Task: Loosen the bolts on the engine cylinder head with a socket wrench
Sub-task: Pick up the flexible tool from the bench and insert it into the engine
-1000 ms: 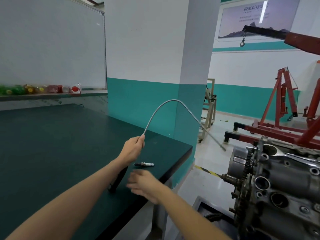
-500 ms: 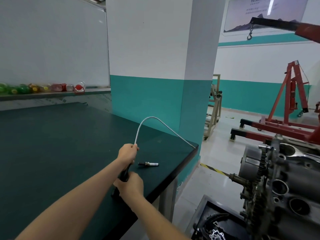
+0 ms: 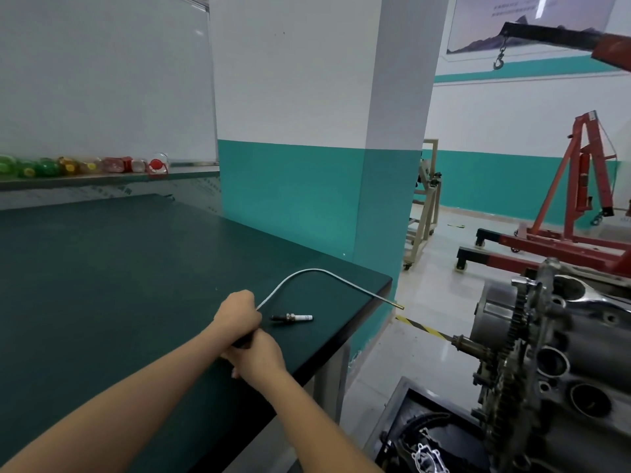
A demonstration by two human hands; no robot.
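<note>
Fingers of both hands (left (image 3: 239, 310), right (image 3: 259, 353)) grip the flexible tool's (image 3: 307, 273) dark handle; engine (image 3: 560, 353) well apart.

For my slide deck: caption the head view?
Both hands, left and right, grip a flexible tool beside a spark plug on the bench.

Both hands, L hand (image 3: 239, 314) & R hand (image 3: 261, 355), grip flexible tool (image 3: 307, 273) handle; spark plug (image 3: 293, 317) beside.

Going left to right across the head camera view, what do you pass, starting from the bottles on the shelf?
Row of bottles → left hand gripping the flexible tool → spark plug on the green table → tool's brass tip → engine → red engine hoist.
</note>
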